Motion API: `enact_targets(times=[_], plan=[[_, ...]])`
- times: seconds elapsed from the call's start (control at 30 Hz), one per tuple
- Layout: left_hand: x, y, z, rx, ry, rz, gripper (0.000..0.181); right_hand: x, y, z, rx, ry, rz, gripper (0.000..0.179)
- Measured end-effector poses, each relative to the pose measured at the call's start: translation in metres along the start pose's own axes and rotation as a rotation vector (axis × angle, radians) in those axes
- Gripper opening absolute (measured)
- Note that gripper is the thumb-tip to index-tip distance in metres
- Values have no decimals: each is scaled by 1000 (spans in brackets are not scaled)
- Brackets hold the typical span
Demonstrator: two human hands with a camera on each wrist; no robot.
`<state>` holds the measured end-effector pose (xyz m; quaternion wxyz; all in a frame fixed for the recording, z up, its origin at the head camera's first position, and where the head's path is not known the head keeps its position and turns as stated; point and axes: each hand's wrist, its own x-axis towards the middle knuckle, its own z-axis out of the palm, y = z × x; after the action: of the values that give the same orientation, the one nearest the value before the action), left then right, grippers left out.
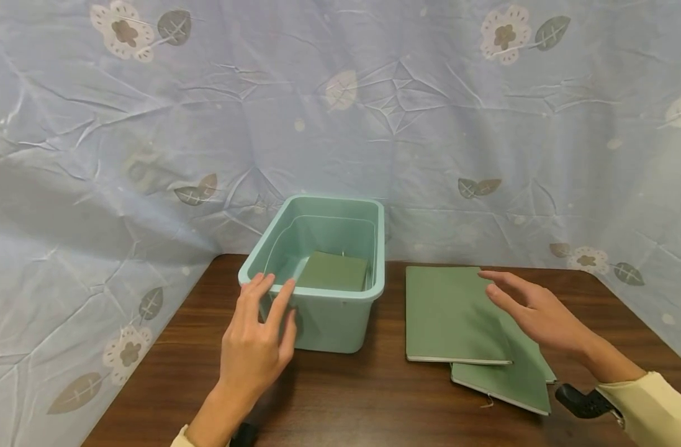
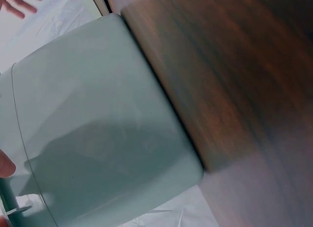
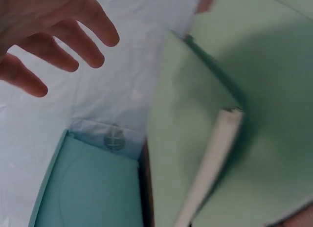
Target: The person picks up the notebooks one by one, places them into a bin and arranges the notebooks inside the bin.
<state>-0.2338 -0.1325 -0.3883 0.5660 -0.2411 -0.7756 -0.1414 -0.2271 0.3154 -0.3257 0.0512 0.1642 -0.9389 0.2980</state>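
A light teal plastic bin stands left of centre, with a green notebook lying inside it. My left hand is at the bin's near left corner, its fingers spread and loosely bent at the rim; whether they touch it is hard to tell. One fingertip shows against the bin's wall in the left wrist view. To the right lie several overlapping green notebooks. Above their right side my right hand hovers, fingers extended and holding nothing. The right wrist view shows that hand apart from the top notebook.
The dark wooden table carries everything. A pale floral curtain hangs behind and along the left side. Between the bin and the notebooks runs a narrow strip of table. A dark wrist strap sits at the right cuff.
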Motion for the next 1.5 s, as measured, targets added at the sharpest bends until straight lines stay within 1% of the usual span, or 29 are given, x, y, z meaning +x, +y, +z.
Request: enact_targets(times=[0.07,0.13,0.23,0.33,0.4,0.5,0.57,0.6,0.67,0.7,0.8,0.97,1.1,1.17,1.23,1.37,1.47,1.5], plan=[[0,0,0,6,-5,3,43,-3,6,1,62,-26,29,46],[0,0,0,8,-5,4,43,-4,11,0,177,-59,60,49],[-1,0,0,5,4,1,44,-4,17,-5,429,-121,98,55],[-1,0,0,-2,15,-4,46,-4,22,-12,711,-192,140,60],[-2,0,-1,-7,19,-7,47,-3,27,-17,885,-243,158,58],[-2,0,-1,-6,15,-8,48,-3,35,-23,1130,-322,168,50],[-2,0,-1,-6,14,-7,48,-4,39,-27,1274,-370,174,47],[-2,0,-1,-6,13,-7,49,-4,41,-28,1329,-387,179,47],[-2,0,-1,-9,11,-6,49,-5,44,-30,1399,-412,191,49],[-2,0,-1,-7,11,-5,49,-5,46,-31,1418,-419,201,49],[-1,1,-1,-2,11,-3,49,-8,50,-33,1424,-419,245,49],[-1,1,0,5,7,-1,49,-14,59,-33,1337,-408,348,45],[-1,1,-1,-2,2,-3,50,-20,67,-26,1245,-410,443,41],[-1,1,-1,-5,2,-3,50,-23,70,-22,1233,-414,476,42],[-1,2,-1,-4,3,-3,50,-25,72,-18,1253,-420,496,42],[-1,2,-1,3,6,0,50,-28,76,-10,1295,-416,523,52],[-1,2,-1,6,6,0,50,-29,77,-7,1293,-414,526,72],[-1,2,-1,7,7,0,50,-29,77,-6,1294,-417,533,77]])
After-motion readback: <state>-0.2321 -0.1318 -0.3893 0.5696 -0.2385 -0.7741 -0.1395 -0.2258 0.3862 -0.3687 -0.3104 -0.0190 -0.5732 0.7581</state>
